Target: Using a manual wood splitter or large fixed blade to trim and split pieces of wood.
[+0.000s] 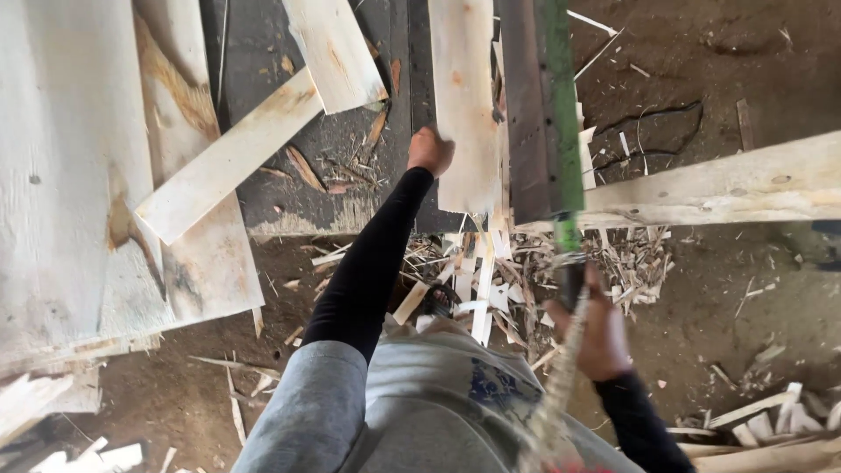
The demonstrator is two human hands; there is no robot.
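planks of pale, rough-sawn wood lie about a long green-edged metal blade (550,105) hinged like a lever cutter. the left hand (430,151) is closed on the near end of a narrow pale wooden board (464,96), just left of the blade. the right hand (594,331) is wrapped round the blade's dark handle (571,278), below the blade. the step in hand looks like splitting strips off the board; white slivers (477,289) are heaped under the blade. next, i'd judge, the board wants nudging towards the blade, fingers well clear.
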